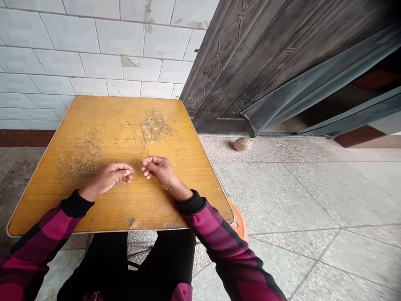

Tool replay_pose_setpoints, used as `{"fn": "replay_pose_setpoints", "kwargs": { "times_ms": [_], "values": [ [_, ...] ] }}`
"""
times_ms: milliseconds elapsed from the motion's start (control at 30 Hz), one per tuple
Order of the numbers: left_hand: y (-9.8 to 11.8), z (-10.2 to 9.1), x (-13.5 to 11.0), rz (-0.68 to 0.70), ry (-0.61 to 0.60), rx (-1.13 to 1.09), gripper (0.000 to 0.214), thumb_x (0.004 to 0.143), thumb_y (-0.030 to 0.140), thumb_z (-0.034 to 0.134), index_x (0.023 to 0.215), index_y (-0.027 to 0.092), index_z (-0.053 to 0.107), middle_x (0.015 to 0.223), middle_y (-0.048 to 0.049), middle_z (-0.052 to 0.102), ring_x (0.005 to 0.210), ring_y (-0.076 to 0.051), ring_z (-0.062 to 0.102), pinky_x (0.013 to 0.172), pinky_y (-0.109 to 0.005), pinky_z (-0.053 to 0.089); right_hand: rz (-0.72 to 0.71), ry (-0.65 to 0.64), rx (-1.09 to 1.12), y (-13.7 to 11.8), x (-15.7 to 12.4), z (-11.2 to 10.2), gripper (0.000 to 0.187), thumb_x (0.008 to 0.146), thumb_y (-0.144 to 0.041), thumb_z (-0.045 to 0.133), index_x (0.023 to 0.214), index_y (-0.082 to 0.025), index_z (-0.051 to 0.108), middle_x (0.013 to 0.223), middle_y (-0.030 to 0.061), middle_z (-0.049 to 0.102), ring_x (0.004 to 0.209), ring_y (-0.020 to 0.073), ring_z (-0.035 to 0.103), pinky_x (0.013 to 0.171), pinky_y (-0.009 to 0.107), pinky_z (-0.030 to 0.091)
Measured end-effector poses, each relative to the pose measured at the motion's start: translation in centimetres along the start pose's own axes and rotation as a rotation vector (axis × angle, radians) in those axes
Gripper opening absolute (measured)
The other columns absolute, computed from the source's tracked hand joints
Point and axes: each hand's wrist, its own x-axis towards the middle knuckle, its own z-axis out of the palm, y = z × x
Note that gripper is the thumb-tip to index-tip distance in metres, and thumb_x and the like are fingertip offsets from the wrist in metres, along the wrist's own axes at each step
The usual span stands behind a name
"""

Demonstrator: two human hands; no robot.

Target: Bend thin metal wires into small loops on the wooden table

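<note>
Between my two hands, over the middle of the table, is a thin curved piece of wire (134, 164). My left hand (114, 173) pinches its left side between thumb and fingertips. From the right, my right hand (158, 169) pinches the other side, its fingers curled. A spread of thin wire rings (79, 156) lies just beyond and to the left of my left hand. Farther back, past my right hand, sits a tangled pile of wire pieces (155, 127). Whether the held wire forms a closed ring I cannot tell.
The yellow wooden table (175, 200) has worn patches along its near edge. An orange stool (239, 219) stands under its right corner. White wall tiles (87, 35) rise behind. To the right are a dark carved door (232, 62), a hanging curtain (294, 90) and a round object (242, 144) on the floor.
</note>
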Motion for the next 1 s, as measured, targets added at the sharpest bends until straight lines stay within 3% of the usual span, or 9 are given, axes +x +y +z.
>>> {"fn": "replay_pose_setpoints", "kwargs": {
  "times_ms": [167,533,800,1000],
  "values": [
    [-0.02,0.15,-0.22,0.052,0.007,0.032,0.018,0.073,0.032,0.071,0.079,0.015,0.071,0.066,-0.0028,0.068,0.060,-0.013,0.061,0.062,-0.028,0.044,-0.007,0.016,-0.001,0.18,0.04,-0.07,0.029,0.069,-0.039,0.078,0.074,-0.015,0.064,0.065,-0.0023,0.065,0.047,0.0055,0.055,0.046,0.019,0.046],
    [0.26,0.60,-0.22,-0.063,0.069,-0.068,0.024,0.064,0.034,0.077,0.072,0.014,0.067,0.062,-0.0023,0.067,0.055,-0.013,0.062,0.059,-0.026,0.046,-0.031,0.019,-0.008,0.16,-0.09,-0.05,0.027,0.070,-0.039,0.077,0.076,-0.016,0.065,0.066,-0.0025,0.065,0.049,0.0057,0.055,0.047,0.019,0.046],
    [0.17,0.72,-0.55,-0.050,0.000,-0.113,0.023,0.068,0.029,0.076,0.084,0.015,0.068,0.068,-0.0019,0.066,0.058,-0.012,0.061,0.059,-0.026,0.046,0.010,-0.018,0.012,-0.04,-0.20,0.13,0.028,0.068,-0.039,0.079,0.075,-0.015,0.065,0.066,-0.0025,0.066,0.048,0.0052,0.057,0.047,0.018,0.047],
    [-0.18,0.62,-0.20,-0.078,-0.101,-0.331,0.028,0.073,0.039,0.075,0.081,0.013,0.070,0.074,-0.0037,0.063,0.064,-0.012,0.059,0.058,-0.025,0.047,0.006,-0.037,0.016,0.14,-0.18,0.06,0.028,0.068,-0.038,0.080,0.076,-0.015,0.067,0.068,-0.0017,0.067,0.052,0.0059,0.061,0.052,0.019,0.051]
  ]
}}
